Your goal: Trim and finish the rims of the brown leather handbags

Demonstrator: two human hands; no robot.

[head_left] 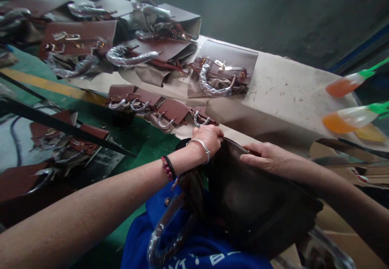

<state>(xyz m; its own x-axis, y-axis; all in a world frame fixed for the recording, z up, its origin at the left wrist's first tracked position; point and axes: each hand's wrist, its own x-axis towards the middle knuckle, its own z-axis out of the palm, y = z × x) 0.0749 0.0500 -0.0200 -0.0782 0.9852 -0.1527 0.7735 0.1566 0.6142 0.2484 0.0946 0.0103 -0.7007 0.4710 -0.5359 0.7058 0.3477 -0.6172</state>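
A dark brown handbag (243, 196) lies tilted across my lap, over the blue garment I wear. My left hand (209, 139) is closed on the bag's upper edge, its fingers curled over the rim. Farther right along the same edge, my right hand (263, 155) pinches the rim between thumb and fingers. A plastic-wrapped handle (158, 232) hangs from the bag at the lower left, and more clear wrap shows at the lower right. My hands and the angle hide part of the bag's opening.
Several brown handbags with wrapped handles stand on the paper-covered table (282, 74), the nearest a handbag (234, 62) with a metal clasp. More bags (82, 139) sit at left. Two bottles of orange liquid (343, 84) (346, 121) with green nozzles stand at right, near cardboard (340, 220).
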